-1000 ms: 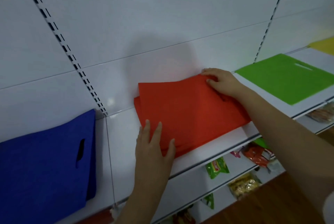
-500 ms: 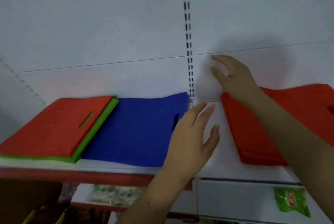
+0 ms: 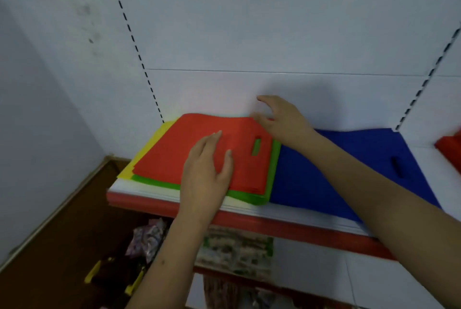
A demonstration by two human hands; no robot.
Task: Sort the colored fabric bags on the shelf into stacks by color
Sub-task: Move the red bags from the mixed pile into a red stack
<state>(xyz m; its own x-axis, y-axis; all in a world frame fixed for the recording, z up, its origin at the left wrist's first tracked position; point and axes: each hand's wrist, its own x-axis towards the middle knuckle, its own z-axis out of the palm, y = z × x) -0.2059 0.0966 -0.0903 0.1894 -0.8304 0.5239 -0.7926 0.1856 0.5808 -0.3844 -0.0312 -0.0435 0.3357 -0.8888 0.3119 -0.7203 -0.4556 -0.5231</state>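
Note:
A mixed pile lies at the left end of the shelf (image 3: 287,211): a red bag (image 3: 179,149) on top, a green bag (image 3: 270,184) under it, a yellow bag (image 3: 152,141) at the bottom. My left hand (image 3: 207,174) lies flat with straight fingers on the red bag's front part. My right hand (image 3: 282,119) hovers at the red bag's far right corner, fingers spread and slightly bent, holding nothing. A blue bag (image 3: 336,166) lies flat to the right. Another red stack (image 3: 449,149) shows at the right edge.
The white back panel (image 3: 249,34) with slotted uprights rises behind the shelf. A wall stands close on the left. Below the red-trimmed shelf edge, a lower shelf holds packaged snacks (image 3: 237,251). Brown floor shows at lower left.
My view swung left from the red stack to the mixed pile. Both hands left the red stack, crossed the blue bag and now sit at the top red bag of the mixed pile.

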